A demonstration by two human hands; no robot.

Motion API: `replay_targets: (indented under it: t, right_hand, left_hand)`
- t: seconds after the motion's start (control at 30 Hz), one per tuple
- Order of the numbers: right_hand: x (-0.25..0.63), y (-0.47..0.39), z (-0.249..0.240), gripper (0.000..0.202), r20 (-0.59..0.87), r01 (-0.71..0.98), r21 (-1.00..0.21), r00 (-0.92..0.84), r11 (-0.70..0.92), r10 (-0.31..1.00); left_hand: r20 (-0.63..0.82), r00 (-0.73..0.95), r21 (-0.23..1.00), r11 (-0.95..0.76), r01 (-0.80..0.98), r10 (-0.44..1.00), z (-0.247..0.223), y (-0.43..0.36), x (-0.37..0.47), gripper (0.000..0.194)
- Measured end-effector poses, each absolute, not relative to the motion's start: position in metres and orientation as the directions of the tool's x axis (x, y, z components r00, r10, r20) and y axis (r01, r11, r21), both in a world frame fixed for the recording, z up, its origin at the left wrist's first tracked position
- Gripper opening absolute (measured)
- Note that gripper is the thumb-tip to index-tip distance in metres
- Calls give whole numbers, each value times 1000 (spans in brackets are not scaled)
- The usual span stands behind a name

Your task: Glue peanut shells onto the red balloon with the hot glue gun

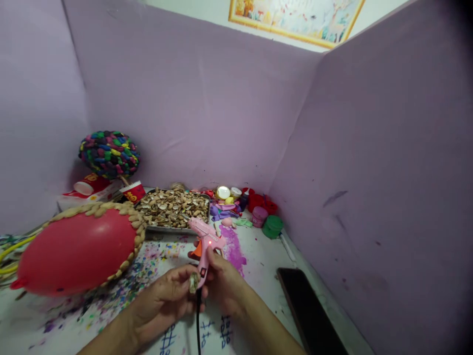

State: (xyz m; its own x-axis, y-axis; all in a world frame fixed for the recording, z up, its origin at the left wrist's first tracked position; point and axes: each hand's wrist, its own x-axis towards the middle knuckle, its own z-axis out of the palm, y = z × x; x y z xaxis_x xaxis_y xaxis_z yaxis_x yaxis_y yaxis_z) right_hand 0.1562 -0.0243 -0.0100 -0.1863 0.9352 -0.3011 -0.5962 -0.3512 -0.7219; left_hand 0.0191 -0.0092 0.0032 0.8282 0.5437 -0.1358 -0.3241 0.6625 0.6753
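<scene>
My right hand (pixel 223 278) is wrapped round the handle of a pink glue gun (pixel 205 234), its red light lit and its nozzle pointing away toward a tray. Close beside the handle, my left hand (pixel 166 293) pinches a small piece of shell (pixel 193 283), which looks like a peanut shell half with its hollow side facing me. A black cord runs down from the gun. To the left lies a red balloon (pixel 79 251), its far side and right end edged with rows of glued shells.
Behind the hands is a metal tray (pixel 158 230) heaped with shells. A multicoloured ball (pixel 110 154) stands at the back left near red paper cups (pixel 133 192). Paint pots (pixel 272 227) and loose balloons lie back right. A black phone (pixel 308 310) rests by the right wall.
</scene>
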Motion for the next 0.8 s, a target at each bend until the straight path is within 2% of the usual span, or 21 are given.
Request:
replay_targets:
  t: [0.23,0.4,0.5,0.6,0.7,0.8]
  right_hand:
    - [158,-18,-10,51,-328,-518,-747,-258,-417,909]
    - [156,-28,1,55,-293,-409,-849,-162,-334,942]
    - [175,-44,9,44,-289,-237,-929,-10,-283,957]
    - [219,-60,20,28,-293,66,-947,212,-313,932]
    - [276,-71,34,17,-183,395,-827,482,-399,857]
    - [325,-75,45,26,-113,573,-604,626,-554,772]
  left_hand:
    - [-84,826,696,626,-351,557,0,-11,21,21]
    - [-87,802,688,618,-381,591,0,-8,18,22]
    - [-125,790,668,640,-380,600,2,-8,14,22]
    - [-224,760,627,687,-367,611,2,-8,11,22]
    - [-289,742,605,716,-348,605,-2,-9,8,25]
    - [-318,735,592,731,-339,599,-7,-8,7,25]
